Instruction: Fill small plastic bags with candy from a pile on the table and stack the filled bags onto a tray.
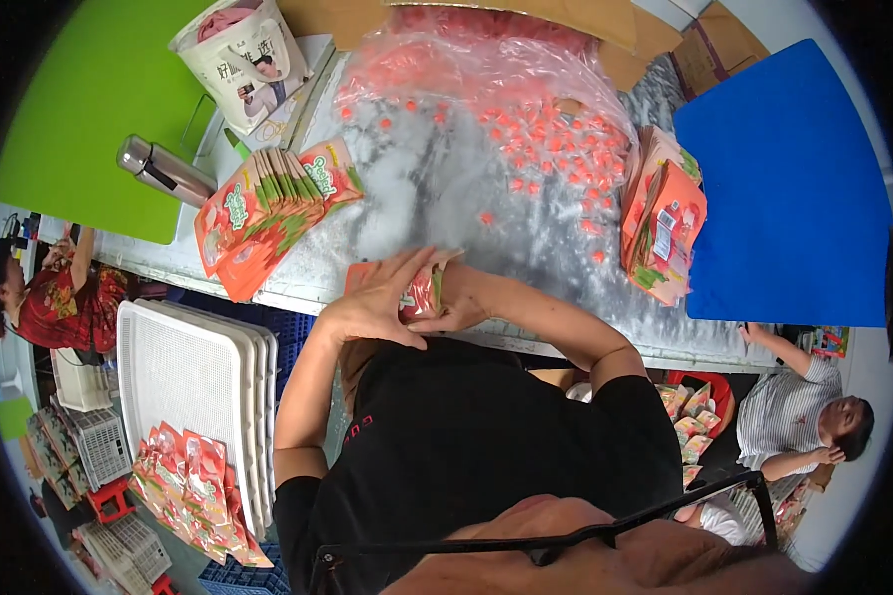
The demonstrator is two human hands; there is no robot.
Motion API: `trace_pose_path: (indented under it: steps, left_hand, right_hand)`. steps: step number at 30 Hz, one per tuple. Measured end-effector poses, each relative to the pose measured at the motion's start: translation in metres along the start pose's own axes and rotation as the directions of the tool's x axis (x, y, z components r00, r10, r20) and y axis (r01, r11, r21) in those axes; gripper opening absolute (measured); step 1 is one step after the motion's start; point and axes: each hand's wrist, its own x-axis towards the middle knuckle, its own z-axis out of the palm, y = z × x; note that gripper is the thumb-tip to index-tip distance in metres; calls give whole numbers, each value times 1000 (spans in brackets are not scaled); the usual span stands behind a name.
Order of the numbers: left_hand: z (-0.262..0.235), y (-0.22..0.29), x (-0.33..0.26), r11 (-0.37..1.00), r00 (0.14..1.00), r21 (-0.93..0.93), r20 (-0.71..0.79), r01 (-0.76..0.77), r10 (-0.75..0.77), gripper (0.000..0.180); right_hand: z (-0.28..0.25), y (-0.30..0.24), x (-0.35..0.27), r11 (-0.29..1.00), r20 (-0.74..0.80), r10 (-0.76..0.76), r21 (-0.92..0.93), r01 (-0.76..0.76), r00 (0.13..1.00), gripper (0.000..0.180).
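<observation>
In front of my chest, at the table's near edge, both hands are on a red and orange printed pouch [422,296]. My left hand [372,300] lies over its left part, fingers stretched across it and thumb along its lower edge. From the right, my right hand [460,303] grips the pouch's lower right side; part of its fingers is hidden. Fanned stacks of similar flat pouches [268,213] lie at the left of the table. Another pile of pouches [660,223] stands at the right. Small red-orange wrapped pieces [541,139] are scattered beyond my hands.
A large clear plastic bag [486,64] of red pieces lies at the far side. A steel flask [164,167] and a white carrier bag [243,69] stand far left. White trays [193,357] and filled pouches [193,486] are at lower left. A blue panel [784,188] borders the right; people work at both sides.
</observation>
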Motion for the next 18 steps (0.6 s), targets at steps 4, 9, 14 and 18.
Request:
trace_pose_path:
  steps: [4, 9, 14, 18]
  left_hand:
    - [-1, 1, 6, 810, 951, -503, 216, 302, -220, 101]
    - [29, -16, -10, 809, 872, -529, -235, 257, -430, 66]
    - [35, -6, -31, 807, 802, -555, -380, 202, -461, 54]
    - [40, -4, -41, 745, 783, -645, -369, 172, -501, 41]
  right_hand:
    - [5, 16, -8, 991, -230, -104, 58, 121, 968, 34]
    - [4, 68, -37, 853, -738, 40, -326, -408, 673, 51]
    - [-28, 134, -30, 445, -794, 326, -351, -824, 513, 62]
    - [-56, 183, -23, 383, -814, 389, -283, -879, 431, 61]
